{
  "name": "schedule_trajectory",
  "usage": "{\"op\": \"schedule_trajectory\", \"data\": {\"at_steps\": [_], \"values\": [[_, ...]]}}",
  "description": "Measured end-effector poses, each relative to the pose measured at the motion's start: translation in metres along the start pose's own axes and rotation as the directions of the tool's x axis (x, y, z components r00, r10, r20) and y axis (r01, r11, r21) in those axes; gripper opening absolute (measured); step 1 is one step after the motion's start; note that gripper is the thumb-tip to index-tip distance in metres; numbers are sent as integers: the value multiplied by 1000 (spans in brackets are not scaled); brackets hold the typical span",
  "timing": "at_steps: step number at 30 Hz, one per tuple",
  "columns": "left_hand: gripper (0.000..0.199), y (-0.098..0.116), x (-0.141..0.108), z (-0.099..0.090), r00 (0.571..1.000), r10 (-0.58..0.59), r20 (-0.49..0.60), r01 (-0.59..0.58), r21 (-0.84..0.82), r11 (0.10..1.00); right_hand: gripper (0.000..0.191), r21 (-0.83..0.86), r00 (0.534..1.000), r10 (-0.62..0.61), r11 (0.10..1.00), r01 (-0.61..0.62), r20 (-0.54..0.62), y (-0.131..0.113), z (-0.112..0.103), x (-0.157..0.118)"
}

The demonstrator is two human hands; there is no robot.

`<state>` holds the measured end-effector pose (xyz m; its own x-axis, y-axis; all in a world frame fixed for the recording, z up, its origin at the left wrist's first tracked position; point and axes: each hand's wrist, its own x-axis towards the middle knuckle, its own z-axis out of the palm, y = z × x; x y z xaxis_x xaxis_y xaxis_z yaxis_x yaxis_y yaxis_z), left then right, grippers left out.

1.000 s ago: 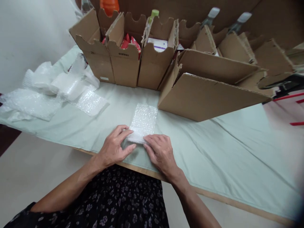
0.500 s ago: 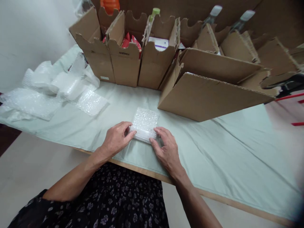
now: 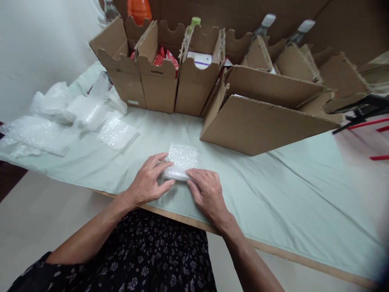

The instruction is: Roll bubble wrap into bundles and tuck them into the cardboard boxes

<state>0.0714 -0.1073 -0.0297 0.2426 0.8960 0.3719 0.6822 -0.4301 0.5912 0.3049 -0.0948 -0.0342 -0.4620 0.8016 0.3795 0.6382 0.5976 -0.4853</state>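
Note:
A small sheet of bubble wrap [image 3: 182, 155] lies on the cloth in front of me, its near edge folded over into a thick strip. My left hand [image 3: 151, 176] grips the left end of that fold, fingers on top and thumb at the near edge. At the right end, my right hand [image 3: 205, 188] pinches the fold, fingers pressed together over it and thumb below. Whether anything is wrapped inside the fold cannot be seen.
A pile of bubble wrap pieces [image 3: 88, 109] lies to the left. Several open cardboard boxes [image 3: 156, 91] stand along the back, some holding red packets. A larger box [image 3: 258, 125] leans out at right. Bottles, one with an orange body [image 3: 139, 11], rise behind. The table's wooden edge [image 3: 185, 220] runs near me.
The bubble wrap's fold has moved slightly left and its flat part looks shorter. My right hand has shifted left and closed further over the fold; my left fingers have come over the top.

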Motion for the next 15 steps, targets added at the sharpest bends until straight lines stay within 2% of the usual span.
{"op": "schedule_trajectory", "data": {"at_steps": [4, 7, 9, 12, 15], "values": [[23, 2, -4, -11, 999, -12, 32, 14, -82, 997, 27, 204, 987, 141, 967, -155, 83, 1, -6, -2], [19, 1, 2, -10, 997, -81, 13, 81, -49, 995, 29, 193, 972, 218, 953, -232, 91, 3, -4, 0], [19, -1, 10, -5, 993, -117, 8, 117, 8, 993, 29, 104, 980, 200, 975, -199, -4, 4, -1, 1], [18, -4, 22, 4, 987, -160, 0, 159, 97, 982, 28, -67, 987, 92, 993, -102, -131, 1, 2, 0], [17, -7, 31, 11, 977, -212, -18, 213, 140, 967, 32, -177, 999, -19, 984, 12, -40, -2, 3, 0]]}}
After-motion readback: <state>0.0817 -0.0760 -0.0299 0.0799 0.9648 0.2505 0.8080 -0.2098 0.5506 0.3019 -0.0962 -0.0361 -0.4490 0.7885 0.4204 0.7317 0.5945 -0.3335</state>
